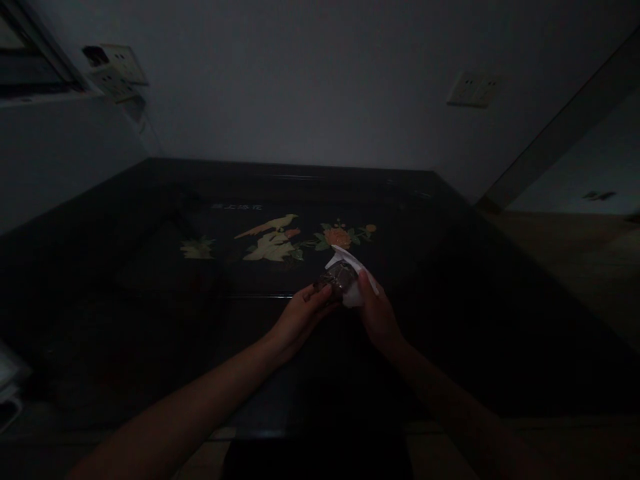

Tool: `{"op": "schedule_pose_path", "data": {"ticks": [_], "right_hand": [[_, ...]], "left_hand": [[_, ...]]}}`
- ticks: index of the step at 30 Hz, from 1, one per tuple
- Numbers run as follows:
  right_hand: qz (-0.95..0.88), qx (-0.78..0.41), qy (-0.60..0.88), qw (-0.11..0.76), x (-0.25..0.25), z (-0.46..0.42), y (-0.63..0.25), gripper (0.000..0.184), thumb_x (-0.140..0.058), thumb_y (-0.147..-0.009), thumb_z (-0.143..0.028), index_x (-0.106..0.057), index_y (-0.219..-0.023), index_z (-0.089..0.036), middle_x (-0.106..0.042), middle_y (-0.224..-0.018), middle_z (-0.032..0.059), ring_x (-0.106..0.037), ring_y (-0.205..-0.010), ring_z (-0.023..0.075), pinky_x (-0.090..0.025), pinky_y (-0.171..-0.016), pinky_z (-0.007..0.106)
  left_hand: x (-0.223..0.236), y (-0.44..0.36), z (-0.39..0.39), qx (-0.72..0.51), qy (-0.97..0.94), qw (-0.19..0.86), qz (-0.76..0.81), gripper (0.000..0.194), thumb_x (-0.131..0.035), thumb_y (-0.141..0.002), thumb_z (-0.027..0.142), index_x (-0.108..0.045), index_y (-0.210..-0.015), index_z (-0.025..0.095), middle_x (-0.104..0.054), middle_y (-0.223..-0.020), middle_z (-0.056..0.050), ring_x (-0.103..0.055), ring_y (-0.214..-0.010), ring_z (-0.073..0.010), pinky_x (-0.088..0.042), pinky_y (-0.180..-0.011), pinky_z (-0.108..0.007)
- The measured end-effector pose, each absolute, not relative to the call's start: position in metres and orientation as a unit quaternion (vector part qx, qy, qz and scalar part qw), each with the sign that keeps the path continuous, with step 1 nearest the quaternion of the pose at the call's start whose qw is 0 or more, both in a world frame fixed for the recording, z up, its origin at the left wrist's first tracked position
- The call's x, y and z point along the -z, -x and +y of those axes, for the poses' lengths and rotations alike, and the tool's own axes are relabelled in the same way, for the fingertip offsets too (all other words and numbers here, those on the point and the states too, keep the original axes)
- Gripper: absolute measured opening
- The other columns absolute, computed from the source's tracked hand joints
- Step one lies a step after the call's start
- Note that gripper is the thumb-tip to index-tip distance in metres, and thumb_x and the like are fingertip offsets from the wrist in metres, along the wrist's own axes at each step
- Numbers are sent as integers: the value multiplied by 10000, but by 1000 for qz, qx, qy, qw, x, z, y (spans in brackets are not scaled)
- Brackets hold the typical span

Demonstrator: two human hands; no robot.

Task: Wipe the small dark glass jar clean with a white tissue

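Observation:
Above the near part of the dark table, both hands meet at the middle. My left hand (305, 313) is closed on a small dark glossy item (339, 277), perhaps in clear plastic; its kind is too dim to make out. Pressed against its right side is a folded piece of white paper or thin card (355, 297), with a pointed flap sticking up. My right hand (377, 313) grips that white piece, thumb on top and the other fingers mostly hidden behind it.
The black table (240, 333) carries a coloured bird-and-flower inlay (273, 247). Behind it rises a pale wall (300, 87) with a socket plate (474, 90) at right and more sockets (123, 67) at left. Something white (10, 380) stands at the left edge. The room is very dark.

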State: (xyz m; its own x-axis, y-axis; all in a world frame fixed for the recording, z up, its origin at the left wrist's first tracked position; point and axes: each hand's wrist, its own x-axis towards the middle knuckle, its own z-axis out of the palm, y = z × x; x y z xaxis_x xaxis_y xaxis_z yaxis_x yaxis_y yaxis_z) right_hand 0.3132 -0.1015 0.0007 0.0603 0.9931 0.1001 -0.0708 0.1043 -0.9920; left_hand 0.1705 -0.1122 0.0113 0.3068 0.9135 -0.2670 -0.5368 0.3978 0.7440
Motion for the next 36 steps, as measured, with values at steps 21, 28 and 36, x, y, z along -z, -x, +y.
{"op": "schedule_pose_path", "data": {"ticks": [21, 28, 36], "right_hand": [[-815, -184, 366, 411, -16, -113, -320, 459, -342, -953, -307, -406, -1407, -276, -302, -1543, 28, -186, -1446, 235, -170, -1164, 515], [-607, -412, 451, 509, -12, -100, -320, 470, -380, -944, -485, -581, -1253, -195, -597, -1306, 87, -520, -1244, 231, -361, -1087, 416], [-481, -496, 479, 542, 7, -93, -320, 522, -445, -887, -575, -643, -1159, -176, -715, -1074, 79, -649, -1021, 250, -492, -931, 412]], "left_hand": [[-5, -172, -111, -489, -261, 751, 359, 249, -779, -689, 261, -693, -891, 143, -723, -921, -61, -649, -942, -186, -461, -954, -332], [-9, -170, -111, -475, -264, 762, 352, 350, -790, -692, 274, -692, -998, 136, -707, -1079, -90, -636, -1024, -191, -430, -1007, -327], [-8, -170, -111, -471, -282, 766, 335, 375, -777, -711, 294, -686, -1042, 144, -687, -1146, -96, -628, -1054, -200, -441, -994, -317]]}}
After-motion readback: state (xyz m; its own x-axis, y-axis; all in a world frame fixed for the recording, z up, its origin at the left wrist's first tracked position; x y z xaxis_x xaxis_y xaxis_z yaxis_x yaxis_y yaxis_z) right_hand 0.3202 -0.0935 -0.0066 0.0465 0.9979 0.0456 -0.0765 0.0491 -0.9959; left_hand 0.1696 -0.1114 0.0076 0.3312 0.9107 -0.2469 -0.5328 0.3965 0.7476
